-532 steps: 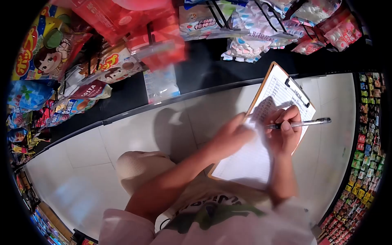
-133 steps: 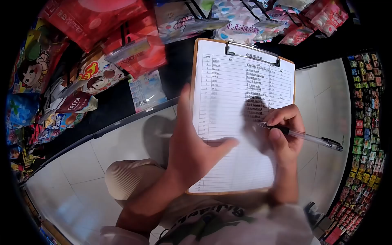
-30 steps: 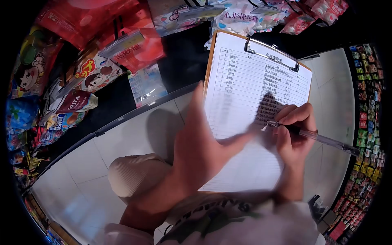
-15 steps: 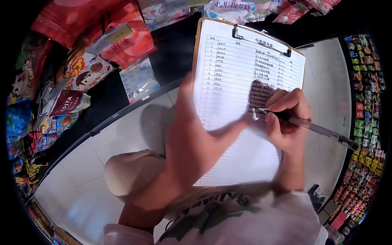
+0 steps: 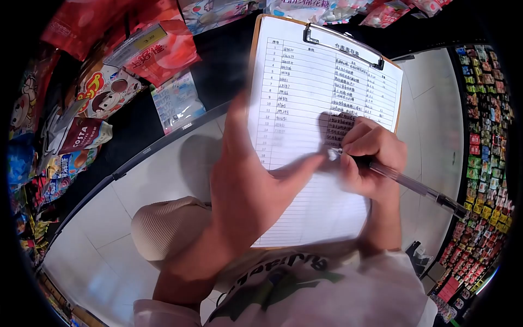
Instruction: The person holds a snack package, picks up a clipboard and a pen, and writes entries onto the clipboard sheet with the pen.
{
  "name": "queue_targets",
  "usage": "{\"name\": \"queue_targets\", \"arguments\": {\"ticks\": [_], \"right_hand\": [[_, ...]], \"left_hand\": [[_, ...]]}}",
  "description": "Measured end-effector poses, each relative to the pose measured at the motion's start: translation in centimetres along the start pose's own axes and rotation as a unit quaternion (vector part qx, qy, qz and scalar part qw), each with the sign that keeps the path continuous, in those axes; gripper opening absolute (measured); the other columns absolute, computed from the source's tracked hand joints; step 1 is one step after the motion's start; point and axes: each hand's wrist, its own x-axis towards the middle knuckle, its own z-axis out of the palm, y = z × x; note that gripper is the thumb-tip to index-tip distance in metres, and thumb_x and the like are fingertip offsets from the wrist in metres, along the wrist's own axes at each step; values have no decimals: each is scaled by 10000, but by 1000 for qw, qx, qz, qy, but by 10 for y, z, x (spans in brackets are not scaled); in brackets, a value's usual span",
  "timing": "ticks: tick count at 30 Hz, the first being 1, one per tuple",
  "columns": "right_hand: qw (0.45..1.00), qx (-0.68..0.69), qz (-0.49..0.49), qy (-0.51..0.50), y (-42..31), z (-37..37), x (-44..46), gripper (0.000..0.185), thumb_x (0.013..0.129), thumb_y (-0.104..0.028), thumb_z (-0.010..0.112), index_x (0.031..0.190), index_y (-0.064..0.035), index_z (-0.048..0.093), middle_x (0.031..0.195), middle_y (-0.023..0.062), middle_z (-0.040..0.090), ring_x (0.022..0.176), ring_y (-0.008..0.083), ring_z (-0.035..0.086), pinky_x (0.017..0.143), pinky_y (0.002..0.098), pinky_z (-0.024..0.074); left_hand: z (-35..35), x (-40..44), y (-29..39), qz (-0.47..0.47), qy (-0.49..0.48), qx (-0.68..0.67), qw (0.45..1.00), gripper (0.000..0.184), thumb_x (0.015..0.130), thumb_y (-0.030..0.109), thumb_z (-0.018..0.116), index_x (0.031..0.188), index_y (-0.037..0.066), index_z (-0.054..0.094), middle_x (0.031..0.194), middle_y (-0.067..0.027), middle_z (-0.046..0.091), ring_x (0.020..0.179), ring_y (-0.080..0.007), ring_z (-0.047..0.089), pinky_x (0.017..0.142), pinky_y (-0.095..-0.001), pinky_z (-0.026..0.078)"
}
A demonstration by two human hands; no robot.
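A clipboard (image 5: pixel 400 98) with a metal clip (image 5: pixel 343 44) carries a printed table sheet (image 5: pixel 305 82) filled in with handwriting in its upper rows. My left hand (image 5: pixel 245 182) grips the board along its left edge. Its thumb lies across the paper, and some of its fingers are hidden at or behind the edge. In my right hand (image 5: pixel 376 155) is a pen (image 5: pixel 419 188), pinched between thumb and fingers. The nib is near the left thumb's tip, by the lowest handwritten rows, and the hand's shadow darkens them.
Hanging snack bags, among them a red bag (image 5: pixel 169 52) and a COSTA packet (image 5: pixel 84 135), line the shelf at left. A shelf edge (image 5: pixel 158 144) runs diagonally below them. Racks of small packets (image 5: pixel 482 158) stand at far right. Pale floor tiles (image 5: pixel 122 215) lie below.
The view has shifted slightly, so the board and hands appear a little lower left. The pen tip is nearer the left thumb. Both grips stay the same.
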Motion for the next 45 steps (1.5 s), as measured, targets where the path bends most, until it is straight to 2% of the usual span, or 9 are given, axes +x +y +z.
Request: {"name": "queue_targets", "arguments": {"ticks": [7,13,45], "right_hand": [[999,-27,-21,-16,-1,2,0,220,713,-4,707,717,-68,496,606,61,555,527,186,561,480,269,426],[999,-42,-24,-24,-2,3,1,231,707,-5,712,723,-73,492,604,62,547,519,193,540,473,278,416],[999,-21,0,-28,1,6,3,215,738,-15,717,711,-63,509,603,50,543,519,180,534,478,277,415]], "left_hand": [[0,-1,3,-22,0,3,1000,879,699,-32,832,1420,-9,332,1212,-166,631,1071,-197,651,892,-319,537],[0,0,2,-5,2,-12,1000,890,693,-25,841,1421,-5,330,1207,-171,635,1070,-204,656,892,-322,540],[-1,3,-2,-11,0,-10,1000,833,694,-28,839,1384,-16,372,1194,-160,630,1059,-200,650,891,-319,537]]}}
